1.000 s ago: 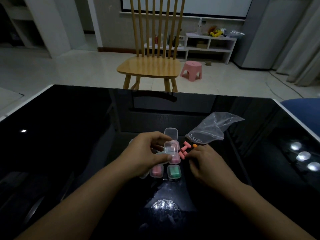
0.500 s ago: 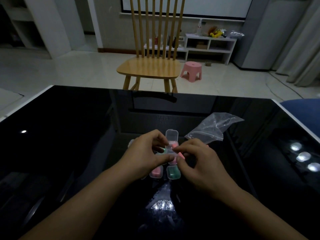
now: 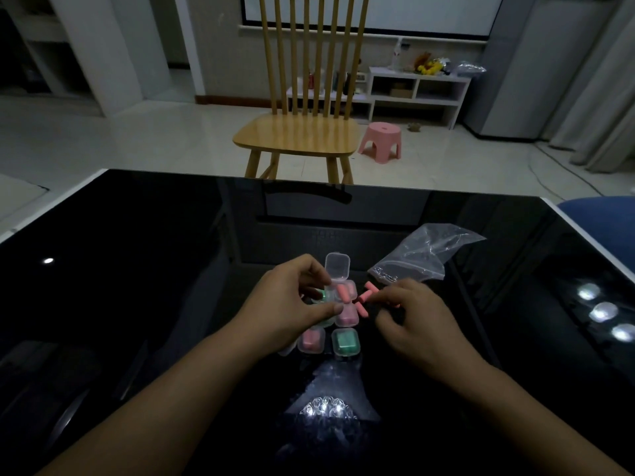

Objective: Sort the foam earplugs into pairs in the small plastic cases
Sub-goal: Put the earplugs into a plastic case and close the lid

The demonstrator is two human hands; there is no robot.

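My left hand [image 3: 292,304] grips a small clear case [image 3: 330,293] by its sides, with its lid [image 3: 337,266] flipped up. A pink earplug [image 3: 343,293] lies across the case's opening, and something green shows inside next to it. Just to the right, my right hand [image 3: 415,317] has its fingers apart, and its index fingertip is at a loose pink earplug [image 3: 365,297]. Two more pink earplugs [image 3: 372,286] [image 3: 362,310] lie beside it. Closed cases sit below: a pink-filled one [image 3: 312,340], a green-filled one [image 3: 345,341] and another pink-filled one [image 3: 347,317].
All of this sits on a glossy black table [image 3: 137,269] with a white rim. A crumpled clear zip bag [image 3: 422,255] lies just behind my right hand. A wooden chair [image 3: 299,132] stands past the far edge, and a blue seat [image 3: 604,218] is at the right.
My right hand brought a pink earplug from the loose pile to the open case, left it there, and drew back right to the loose earplugs. My left hand kept hold of the case.
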